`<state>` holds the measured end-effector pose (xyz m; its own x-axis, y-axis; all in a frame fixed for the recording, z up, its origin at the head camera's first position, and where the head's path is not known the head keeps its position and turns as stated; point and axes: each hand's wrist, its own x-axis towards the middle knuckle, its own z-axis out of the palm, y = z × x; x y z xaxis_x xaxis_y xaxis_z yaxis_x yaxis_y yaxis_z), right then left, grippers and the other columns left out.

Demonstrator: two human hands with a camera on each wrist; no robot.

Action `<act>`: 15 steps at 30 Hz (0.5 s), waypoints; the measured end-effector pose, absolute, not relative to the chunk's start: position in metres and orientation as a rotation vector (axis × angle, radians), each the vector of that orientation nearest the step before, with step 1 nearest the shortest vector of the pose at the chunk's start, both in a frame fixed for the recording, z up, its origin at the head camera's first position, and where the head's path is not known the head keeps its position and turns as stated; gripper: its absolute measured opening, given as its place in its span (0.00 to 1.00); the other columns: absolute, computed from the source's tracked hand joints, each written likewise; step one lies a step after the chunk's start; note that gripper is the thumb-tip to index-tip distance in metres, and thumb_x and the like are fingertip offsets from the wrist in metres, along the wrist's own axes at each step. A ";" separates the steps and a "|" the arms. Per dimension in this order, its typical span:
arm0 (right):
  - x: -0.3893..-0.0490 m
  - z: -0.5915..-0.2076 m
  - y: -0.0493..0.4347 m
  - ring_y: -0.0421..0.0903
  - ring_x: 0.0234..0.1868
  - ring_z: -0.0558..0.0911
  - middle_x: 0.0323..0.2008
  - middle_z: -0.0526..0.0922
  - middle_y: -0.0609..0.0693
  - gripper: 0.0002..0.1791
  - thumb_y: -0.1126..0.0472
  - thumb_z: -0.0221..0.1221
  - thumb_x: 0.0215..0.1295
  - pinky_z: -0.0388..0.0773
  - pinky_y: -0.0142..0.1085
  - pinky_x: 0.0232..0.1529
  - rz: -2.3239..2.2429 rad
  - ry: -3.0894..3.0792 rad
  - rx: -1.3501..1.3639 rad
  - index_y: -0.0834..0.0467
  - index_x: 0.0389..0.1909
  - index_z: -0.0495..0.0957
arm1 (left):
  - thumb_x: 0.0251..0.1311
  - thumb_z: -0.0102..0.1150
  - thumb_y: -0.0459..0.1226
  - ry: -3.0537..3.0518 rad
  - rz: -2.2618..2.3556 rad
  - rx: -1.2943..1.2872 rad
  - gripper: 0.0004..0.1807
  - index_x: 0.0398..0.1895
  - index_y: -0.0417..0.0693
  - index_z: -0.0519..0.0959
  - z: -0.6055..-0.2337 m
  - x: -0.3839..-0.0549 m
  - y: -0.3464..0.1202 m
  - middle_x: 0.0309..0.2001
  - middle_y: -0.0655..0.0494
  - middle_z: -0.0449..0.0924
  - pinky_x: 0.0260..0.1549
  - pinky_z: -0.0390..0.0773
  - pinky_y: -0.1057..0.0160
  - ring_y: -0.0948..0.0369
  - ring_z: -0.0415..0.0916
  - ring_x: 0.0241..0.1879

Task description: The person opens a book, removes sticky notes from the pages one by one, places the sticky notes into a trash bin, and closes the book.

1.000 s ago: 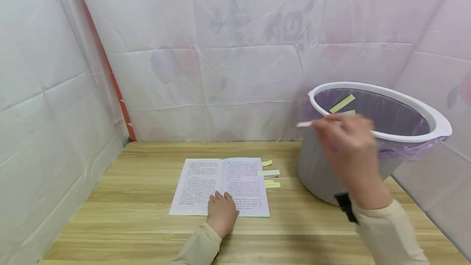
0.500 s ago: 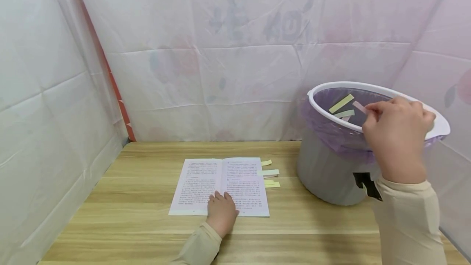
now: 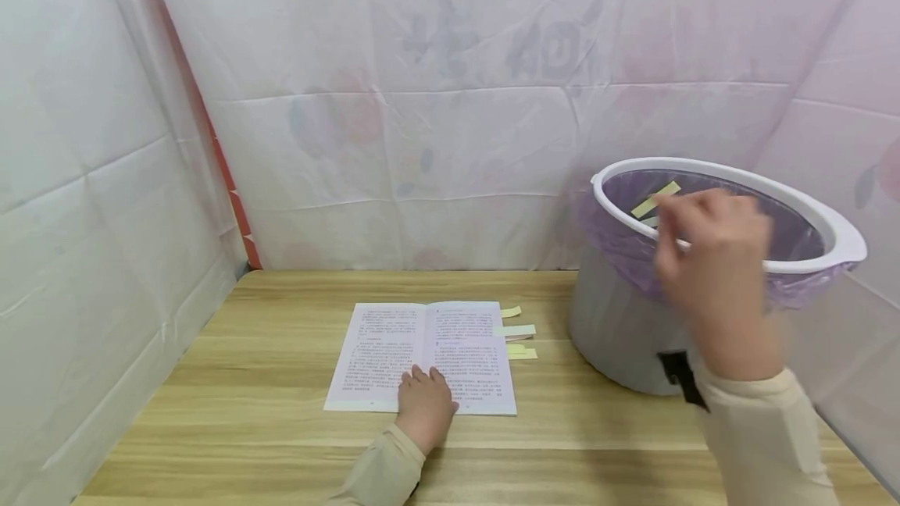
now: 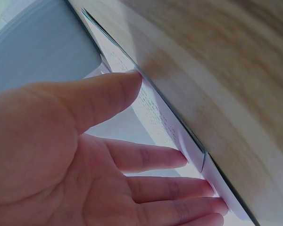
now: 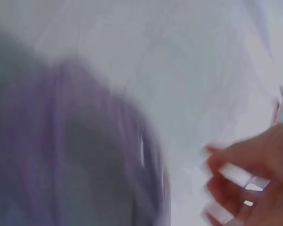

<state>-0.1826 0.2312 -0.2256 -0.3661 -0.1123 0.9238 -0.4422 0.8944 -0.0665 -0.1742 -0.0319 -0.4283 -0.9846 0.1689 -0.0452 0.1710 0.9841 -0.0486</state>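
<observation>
Since half a second ago, my right hand (image 3: 720, 272) has shifted leftward across the bin's opening; back then its fingers pinched a pink strip. Now those fingers (image 5: 245, 153) curve loosely, with gaps between them, though motion blur hides whether the thumb tip meets another. On my left side, the fingers (image 4: 146, 157) are extended and apart, the left hand (image 3: 425, 403) resting on the lower edge of the open book (image 3: 425, 342), close to its gutter.

The book lies flat on the table (image 3: 246, 381), left of the bin (image 3: 615, 334). Past its right edge I see a yellow tab (image 3: 510, 311) at the top, a pale green tab (image 3: 519, 330) below it and another yellow tab (image 3: 522, 354) lowest. The gray bin has a purple liner (image 3: 619, 252) folded under a white rim (image 3: 837, 244); inside it a yellow strip (image 3: 656, 199) lies slanted, a pale strip (image 3: 650, 222) just below. Pale sheeting (image 3: 457, 139) hangs behind.
</observation>
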 end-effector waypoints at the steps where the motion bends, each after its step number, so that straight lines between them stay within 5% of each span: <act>1: -0.187 -0.234 0.223 0.68 0.32 0.71 0.29 0.77 0.65 0.09 0.71 0.54 0.58 0.63 0.58 0.35 0.357 -1.902 0.548 0.68 0.36 0.82 | 0.60 0.59 0.54 3.090 -0.075 0.262 0.36 0.59 0.32 0.73 -0.429 -0.174 -0.032 0.55 0.30 0.74 0.56 0.73 0.49 0.39 0.74 0.56; 6: -0.218 -0.302 0.185 0.53 0.30 0.76 0.28 0.79 0.54 0.08 0.76 0.62 0.49 0.72 0.44 0.32 0.335 -2.136 0.995 0.64 0.30 0.82 | 0.59 0.59 0.54 3.098 -0.075 0.254 0.36 0.58 0.32 0.74 -0.429 -0.174 -0.032 0.55 0.30 0.75 0.56 0.74 0.50 0.40 0.74 0.55; 15: -0.276 -0.404 0.165 0.49 0.29 0.77 0.26 0.78 0.49 0.09 0.70 0.73 0.43 0.77 0.43 0.33 0.022 -2.702 0.820 0.60 0.25 0.82 | 0.59 0.59 0.55 3.089 -0.101 0.267 0.36 0.58 0.33 0.74 -0.428 -0.174 -0.032 0.55 0.31 0.75 0.56 0.73 0.50 0.41 0.75 0.55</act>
